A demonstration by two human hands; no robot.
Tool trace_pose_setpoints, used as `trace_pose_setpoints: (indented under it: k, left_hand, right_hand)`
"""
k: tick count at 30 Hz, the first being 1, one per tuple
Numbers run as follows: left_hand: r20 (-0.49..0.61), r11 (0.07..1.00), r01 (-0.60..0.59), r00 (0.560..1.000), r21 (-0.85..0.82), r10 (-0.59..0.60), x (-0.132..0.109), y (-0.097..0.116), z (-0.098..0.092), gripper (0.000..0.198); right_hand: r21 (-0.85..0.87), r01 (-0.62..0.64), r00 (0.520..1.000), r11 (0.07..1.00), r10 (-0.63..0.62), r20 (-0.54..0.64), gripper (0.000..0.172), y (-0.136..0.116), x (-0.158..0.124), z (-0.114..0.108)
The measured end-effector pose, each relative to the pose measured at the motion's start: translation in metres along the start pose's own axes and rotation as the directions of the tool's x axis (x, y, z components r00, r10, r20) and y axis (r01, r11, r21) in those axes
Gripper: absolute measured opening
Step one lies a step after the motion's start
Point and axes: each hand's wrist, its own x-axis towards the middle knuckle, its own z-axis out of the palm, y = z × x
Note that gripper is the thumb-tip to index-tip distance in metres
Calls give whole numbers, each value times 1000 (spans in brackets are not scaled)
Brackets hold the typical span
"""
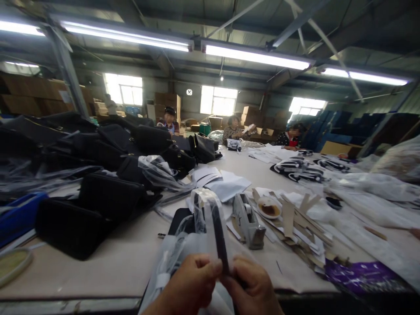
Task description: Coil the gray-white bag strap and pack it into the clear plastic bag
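A black bag handle (218, 232) arches up before me, with whitish translucent wrapping along it. My left hand (198, 280) is closed, thumb and fingers pinching the handle's near end from the left. From the other side my right hand (249, 282) pinches the same end, its fingers curled and closed. Below and behind the handle lies a black bag (180, 221), partly covered by clear plastic and pale sheeting (164, 262). A grey tape dispenser (248, 221) stands just right of the handle.
Black bags (88, 210) pile up on the left beside a blue bin (21, 214). Cardboard strips (295, 218), a small dish (269, 208) and a purple package (364, 275) lie right. White sheets (229, 186) lie beyond. Several people sit across the table (236, 166).
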Motion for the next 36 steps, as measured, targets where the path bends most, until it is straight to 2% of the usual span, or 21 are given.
trace_pose_setpoints:
  k: [1,3,5,6,8,10,11,13,16,18,20,22,24,25,27,28,30,31,33,35,36]
  left_hand:
    - [-42,994,37,998,-103,-41,1,-1,3,62]
    - [-110,974,40,992,-225,-66,3,-1,11,61]
    - [-124,958,39,989,-284,-77,4,0,18,60]
    - [-121,957,35,990,-288,-73,3,1,20,59]
    - [-135,981,-14,991,-195,-12,2,2,20,51]
    - [-166,988,-147,974,51,154,-1,0,17,41]
    - [-154,947,-243,948,211,278,-3,-3,14,37]
    - [-49,764,-419,862,492,504,-5,-10,9,33]
    - [139,500,-554,750,665,646,-8,-19,3,32]
    - [184,451,-583,726,676,662,-11,-20,1,32]
    - [190,516,-586,756,625,627,-15,-14,0,32]
    - [138,733,-476,870,486,473,-19,-7,0,39]
    - [35,936,-229,973,269,228,-21,-3,1,51]
    - [-18,983,-116,993,139,120,-22,-2,3,53]
    - [-87,996,-10,996,-92,2,-21,-3,6,54]
    - [-114,985,-8,993,-172,-12,-20,-4,8,54]
    - [-147,973,-48,989,-225,14,-20,-4,13,52]
    - [-160,978,-82,986,-191,51,-20,-2,14,50]
    - [-156,982,-183,972,-49,174,-23,2,17,43]
    - [-114,936,-312,936,159,332,-28,5,17,36]
    - [-87,885,-371,909,279,409,-31,5,16,34]
  right_hand:
    - [-157,141,989,978,-144,-12,24,-1,1,1]
    - [-396,337,929,854,-370,-6,22,-2,2,2]
    - [-505,416,871,756,-491,-18,21,-3,2,2]
    - [-491,420,864,763,-502,-41,20,-4,1,1]
    - [-292,337,925,895,-372,-73,16,-5,-1,-4]
    - [87,45,999,995,-45,-7,23,-7,-4,-10]
    - [277,-146,989,950,133,65,33,-7,-5,-13]
    - [528,-434,899,730,384,209,48,-9,-5,-15]
    - [669,-584,784,460,534,317,44,-13,-2,-11]
    - [714,-573,781,403,533,326,36,-18,0,-7]
    - [708,-528,827,468,472,305,31,-24,2,-6]
    - [561,-435,900,705,354,253,23,-28,3,-7]
    - [270,-193,972,943,147,181,17,-27,1,-9]
    - [102,-12,989,995,-3,146,16,-23,0,-9]
    - [-201,324,945,924,-306,119,19,-14,-2,-8]
    - [-321,433,901,842,-414,130,21,-8,-3,-7]
    - [-470,535,836,702,-520,174,27,-2,-4,-7]
    - [-473,543,830,694,-527,180,28,-2,-3,-7]
    - [-314,458,889,832,-427,166,23,-8,-1,-9]
    - [44,155,967,987,-161,198,22,-18,3,-12]
    - [241,-48,968,969,-14,252,32,-21,4,-12]
